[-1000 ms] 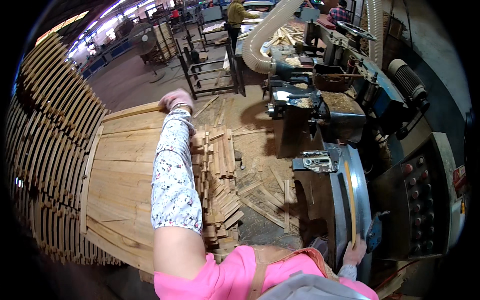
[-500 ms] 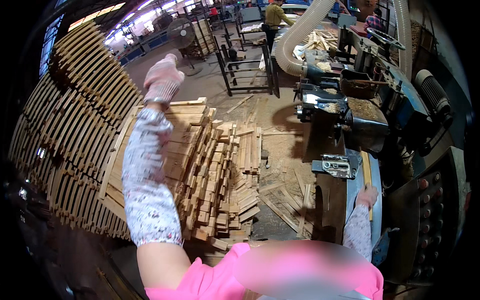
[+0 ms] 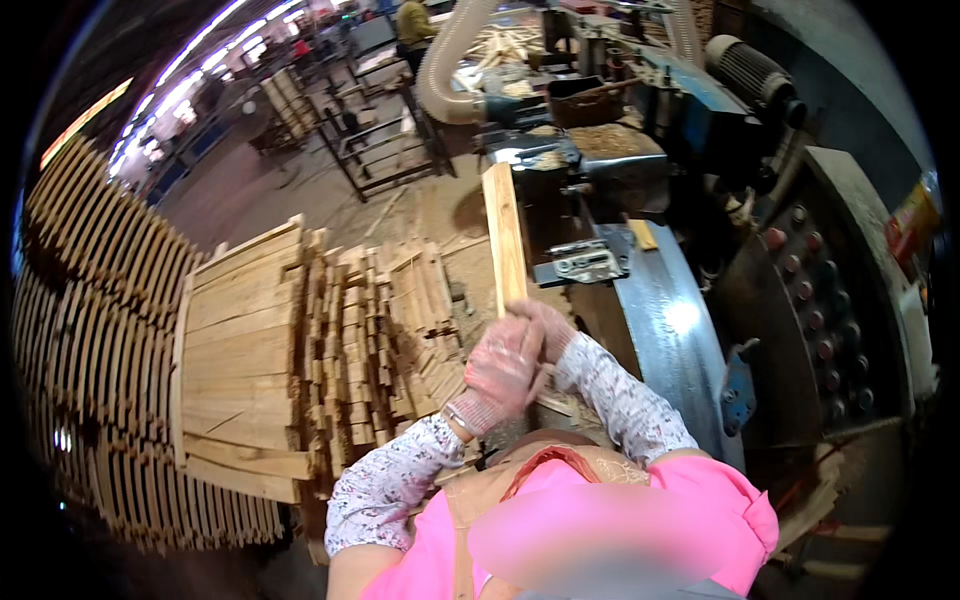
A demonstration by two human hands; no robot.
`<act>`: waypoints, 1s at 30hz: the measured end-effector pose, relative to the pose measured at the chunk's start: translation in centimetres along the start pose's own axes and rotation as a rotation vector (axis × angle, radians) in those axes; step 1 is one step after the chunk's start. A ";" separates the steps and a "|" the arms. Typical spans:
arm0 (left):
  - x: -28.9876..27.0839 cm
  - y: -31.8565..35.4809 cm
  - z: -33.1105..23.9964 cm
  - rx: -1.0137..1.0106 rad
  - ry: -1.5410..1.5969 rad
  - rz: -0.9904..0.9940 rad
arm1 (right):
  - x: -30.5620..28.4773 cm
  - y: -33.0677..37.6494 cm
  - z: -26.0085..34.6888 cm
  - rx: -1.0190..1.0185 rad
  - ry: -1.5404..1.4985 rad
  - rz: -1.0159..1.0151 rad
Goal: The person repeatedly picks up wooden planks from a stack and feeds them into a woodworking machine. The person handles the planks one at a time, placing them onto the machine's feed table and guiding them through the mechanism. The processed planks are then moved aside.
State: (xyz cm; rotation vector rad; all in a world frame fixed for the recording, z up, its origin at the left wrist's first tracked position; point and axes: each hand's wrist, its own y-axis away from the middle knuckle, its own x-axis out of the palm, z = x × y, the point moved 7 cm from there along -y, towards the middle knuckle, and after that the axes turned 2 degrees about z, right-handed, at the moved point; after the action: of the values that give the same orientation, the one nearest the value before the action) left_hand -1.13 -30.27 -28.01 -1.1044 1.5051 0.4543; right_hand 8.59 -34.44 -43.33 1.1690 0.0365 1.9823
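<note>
Both hands meet in front of my chest at the near end of a wooden strip [image 3: 505,240], which points away from me and is lifted above the floor. My left hand [image 3: 502,365], in a pinkish work glove, is closed round that end. Against it, my right hand [image 3: 545,328] has its fingers curled over the same strip; its fingertips are partly hidden. To the right lies the machine's smooth metal table [image 3: 675,320], with the end of another wooden strip [image 3: 642,235] showing at its far part, near a metal guide plate [image 3: 590,262].
Stacked boards [image 3: 245,350] stand left, beside tall piles of slatted wood [image 3: 95,330]. A control panel [image 3: 815,300] with several buttons is at right. A ribbed hose [image 3: 445,70] and sawdust-covered machine housing [image 3: 610,150] are ahead. A person [image 3: 414,25] stands far off.
My left hand has come back from the far end of the board stack to my chest, now with a wooden strip. My right hand has left the strip on the metal table and joined it.
</note>
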 end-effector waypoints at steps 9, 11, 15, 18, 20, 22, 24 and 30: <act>13.8 -0.2 -5.3 0.097 0.360 0.366 | -15.6 31.1 -3.8 -0.210 1.325 -1.088; 14.2 -0.3 -5.7 0.129 0.365 0.463 | -18.1 37.0 -7.8 -0.129 1.491 -1.337; 12.9 -1.3 -4.1 0.171 0.329 0.493 | -22.5 37.9 -9.2 -0.327 1.791 -1.487; 7.1 -4.4 -2.0 0.245 0.165 0.241 | -24.2 31.4 -3.1 -0.487 1.908 -1.550; 2.4 -6.9 1.1 0.207 0.044 0.180 | -26.1 25.8 2.4 -0.691 1.919 -1.522; -3.8 -8.6 4.4 0.230 -0.154 0.036 | -26.8 21.1 6.6 -0.974 1.824 -1.562; -10.4 -9.1 9.5 0.030 -0.297 0.160 | -28.9 17.7 9.7 -0.731 1.519 -1.515; -30.6 12.2 34.4 -0.804 -0.472 -0.209 | -26.7 20.0 3.2 -0.700 1.584 -1.372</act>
State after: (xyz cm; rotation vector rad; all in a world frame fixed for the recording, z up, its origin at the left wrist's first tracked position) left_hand 4.73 14.42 -12.69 -1.6031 0.7711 1.1406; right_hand 4.79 -66.44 -52.66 -0.9178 0.6630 0.9389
